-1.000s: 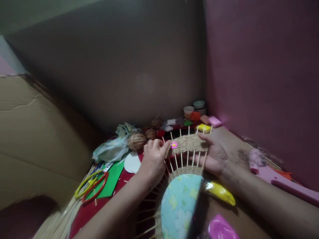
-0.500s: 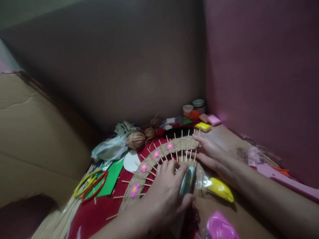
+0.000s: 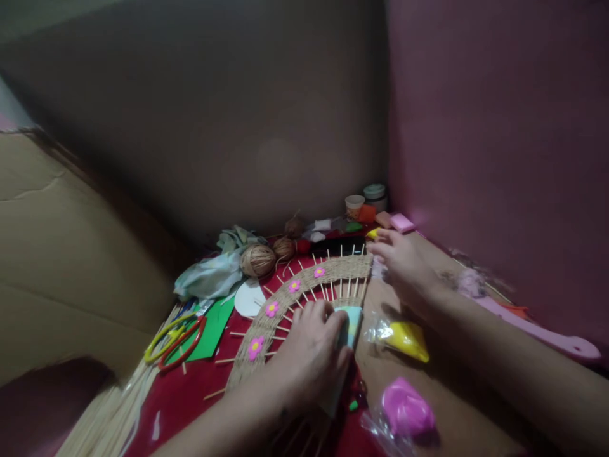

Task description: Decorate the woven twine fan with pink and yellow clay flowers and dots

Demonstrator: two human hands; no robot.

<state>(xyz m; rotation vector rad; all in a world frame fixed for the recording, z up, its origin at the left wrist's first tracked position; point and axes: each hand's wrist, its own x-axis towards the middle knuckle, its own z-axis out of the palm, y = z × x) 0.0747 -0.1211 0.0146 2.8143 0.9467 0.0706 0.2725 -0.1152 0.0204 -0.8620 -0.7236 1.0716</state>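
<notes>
A woven straw arc [image 3: 304, 285] with thin wooden sticks and small pink flowers [image 3: 271, 309] lies flat on the red table top. My left hand [image 3: 314, 355] rests palm down on its inner part, fingers over a light blue flowered disc [image 3: 351, 317]. My right hand [image 3: 399, 263] hovers beyond the arc's far right end, fingers loosely bent near a yellow packet [image 3: 372, 233]; nothing shows in it.
Two twine balls [image 3: 257, 260] and a pale cloth [image 3: 209, 279] lie behind the arc. Yellow and red scissors [image 3: 174, 343] sit on green paper at left. Bagged yellow clay [image 3: 404, 336] and pink clay [image 3: 406, 412] lie at right. Cups [image 3: 354, 204] stand in the corner. Cardboard [image 3: 71, 254] stands at left.
The woven piece went from tilted up between both hands to lying flat. My left hand moved onto its inner part. My right hand let go and lifted toward the back.
</notes>
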